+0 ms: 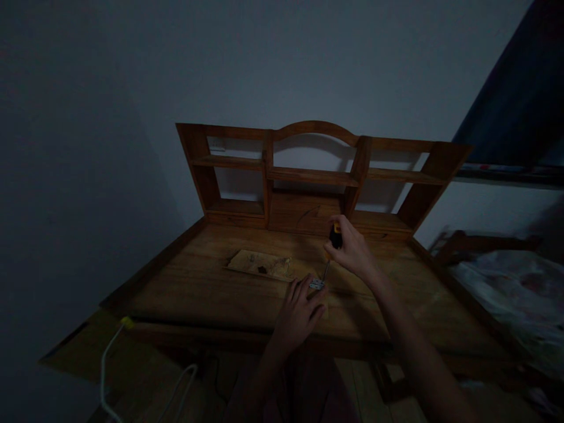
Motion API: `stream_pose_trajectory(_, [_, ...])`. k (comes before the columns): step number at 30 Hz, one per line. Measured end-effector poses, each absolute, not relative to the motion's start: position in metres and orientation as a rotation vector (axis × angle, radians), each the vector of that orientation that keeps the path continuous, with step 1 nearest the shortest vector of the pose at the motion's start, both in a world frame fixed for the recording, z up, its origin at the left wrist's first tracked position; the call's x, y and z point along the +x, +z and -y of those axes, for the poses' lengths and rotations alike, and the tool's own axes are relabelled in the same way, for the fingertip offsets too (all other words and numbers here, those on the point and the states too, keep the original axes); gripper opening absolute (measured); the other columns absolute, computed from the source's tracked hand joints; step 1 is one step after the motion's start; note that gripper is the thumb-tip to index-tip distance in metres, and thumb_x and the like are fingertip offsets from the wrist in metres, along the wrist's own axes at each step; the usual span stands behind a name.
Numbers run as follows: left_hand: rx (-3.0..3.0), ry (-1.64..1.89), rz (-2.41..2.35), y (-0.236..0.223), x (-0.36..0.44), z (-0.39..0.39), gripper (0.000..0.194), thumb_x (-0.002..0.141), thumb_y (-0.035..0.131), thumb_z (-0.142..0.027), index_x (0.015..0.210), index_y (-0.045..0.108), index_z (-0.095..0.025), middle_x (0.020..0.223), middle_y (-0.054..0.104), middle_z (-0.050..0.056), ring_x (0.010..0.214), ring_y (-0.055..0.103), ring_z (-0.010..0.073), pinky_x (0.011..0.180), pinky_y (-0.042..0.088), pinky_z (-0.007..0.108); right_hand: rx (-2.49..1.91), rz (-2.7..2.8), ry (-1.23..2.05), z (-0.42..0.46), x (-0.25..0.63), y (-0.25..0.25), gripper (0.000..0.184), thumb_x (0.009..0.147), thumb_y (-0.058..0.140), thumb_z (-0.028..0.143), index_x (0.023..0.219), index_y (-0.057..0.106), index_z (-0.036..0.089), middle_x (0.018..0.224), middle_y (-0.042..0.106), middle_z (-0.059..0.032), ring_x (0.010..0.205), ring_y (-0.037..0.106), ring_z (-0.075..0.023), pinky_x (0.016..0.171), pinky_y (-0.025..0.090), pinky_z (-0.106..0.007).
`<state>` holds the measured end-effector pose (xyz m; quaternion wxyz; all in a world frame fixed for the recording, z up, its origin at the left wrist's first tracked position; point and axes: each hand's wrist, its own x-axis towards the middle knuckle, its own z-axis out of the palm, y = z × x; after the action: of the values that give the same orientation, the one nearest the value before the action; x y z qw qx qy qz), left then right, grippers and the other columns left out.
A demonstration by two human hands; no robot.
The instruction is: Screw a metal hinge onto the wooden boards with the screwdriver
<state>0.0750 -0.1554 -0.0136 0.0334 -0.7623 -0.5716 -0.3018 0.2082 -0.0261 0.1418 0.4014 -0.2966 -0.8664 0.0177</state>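
Note:
My right hand (350,247) is wrapped round the black and yellow handle of a screwdriver (335,236). The shaft slants down, and its tip meets a small silver metal piece (316,284), perhaps a hinge, lying near the front of the wooden desk (211,294). My left hand (300,311) rests on the desk with its fingertips and thumb around the metal piece, steadying it. Just beyond the left fingertips lies a flat, pale strip of board (259,264) with dark marks and a ragged end. Dim light hides finer detail of the metal piece.
A wooden shelf unit (312,175) with several compartments stands along the desk's back, against the wall. At the lower left, a white cable (104,367) hangs near a yellow end at the desk edge. To the right are plastic-covered items (506,288) and a dark curtain (520,100).

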Motion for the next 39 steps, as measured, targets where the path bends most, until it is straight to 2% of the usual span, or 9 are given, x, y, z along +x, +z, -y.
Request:
stream_pose_trajectory(3, [-2.341,-0.934,1.758,-0.014,0.075,0.156,0.047,0.098,0.048,-0.034,0.144,0.042,-0.034,0.154,0.032,0.006,0.144,0.026,0.0262,0.118,0.025,0.054,-0.79,2.176,0.028,0.027,0.208,0.142,0.045,0.078,0.054,0.024,0.121,0.043,0.022,0.114,0.057,-0.0117,0.101,0.06,-0.0277,0.083,0.049,-0.041])
stream_pose_trajectory(7, [-2.342,-0.932,1.768,-0.015,0.075,0.155,0.048,0.097,0.049,-0.034,0.144,0.042,-0.034,0.155,0.03,0.005,0.145,0.025,0.0264,0.118,0.024,0.054,-0.816,2.145,0.019,0.028,0.208,0.142,0.036,0.084,0.054,0.032,0.118,0.044,0.023,0.111,0.057,-0.0112,0.1,0.06,-0.0279,0.083,0.049,-0.041])
stream_pose_trajectory(14, [-2.329,-0.943,1.77,-0.015,0.075,0.155,0.046,0.097,0.049,-0.035,0.143,0.044,-0.034,0.155,0.03,0.006,0.144,0.027,0.0265,0.118,0.024,0.053,-0.814,2.166,0.007,0.032,0.214,0.146,0.043,0.078,0.054,0.023,0.12,0.043,0.02,0.112,0.057,-0.0116,0.098,0.06,-0.0269,0.085,0.048,-0.04])
stream_pose_trajectory(19, [-2.342,-0.936,1.773,-0.012,0.075,0.155,0.047,0.097,0.05,-0.034,0.143,0.044,-0.034,0.154,0.032,0.006,0.144,0.026,0.0266,0.118,0.024,0.054,-0.856,2.163,-0.007,0.031,0.218,0.148,0.032,0.084,0.054,0.035,0.113,0.047,0.022,0.102,0.061,-0.01,0.09,0.062,-0.0276,0.078,0.048,-0.04])
stream_pose_trajectory(25, [-2.342,-0.928,1.781,-0.013,0.075,0.156,0.045,0.097,0.048,-0.035,0.142,0.045,-0.034,0.154,0.031,0.006,0.144,0.027,0.0265,0.118,0.023,0.054,-0.789,2.178,0.072,0.03,0.22,0.151,0.038,0.077,0.053,0.026,0.114,0.046,0.022,0.107,0.06,-0.0105,0.093,0.06,-0.0272,0.082,0.047,-0.041])
stream_pose_trajectory(30, [-2.34,-0.934,1.773,-0.014,0.075,0.156,0.046,0.098,0.047,-0.036,0.144,0.042,-0.034,0.154,0.031,0.005,0.144,0.026,0.0259,0.118,0.024,0.053,-0.839,2.185,0.068,0.031,0.218,0.149,0.033,0.083,0.053,0.034,0.113,0.047,0.022,0.097,0.062,-0.0088,0.084,0.062,-0.026,0.075,0.047,-0.038])
stream_pose_trajectory(35, [-2.338,-0.93,1.759,-0.015,0.075,0.155,0.046,0.098,0.047,-0.035,0.144,0.042,-0.033,0.154,0.032,0.006,0.144,0.026,0.0261,0.118,0.024,0.054,-0.792,2.18,0.085,0.029,0.219,0.15,0.037,0.076,0.054,0.024,0.113,0.046,0.022,0.104,0.061,-0.0087,0.091,0.06,-0.0252,0.08,0.047,-0.038])
stream_pose_trajectory(39, [-2.333,-0.944,1.753,-0.015,0.074,0.156,0.047,0.098,0.048,-0.035,0.144,0.041,-0.034,0.154,0.032,0.006,0.143,0.028,0.0267,0.117,0.025,0.055,-0.814,2.178,0.073,0.026,0.22,0.149,0.034,0.08,0.055,0.031,0.112,0.047,0.023,0.099,0.061,-0.0082,0.088,0.061,-0.026,0.077,0.048,-0.038])
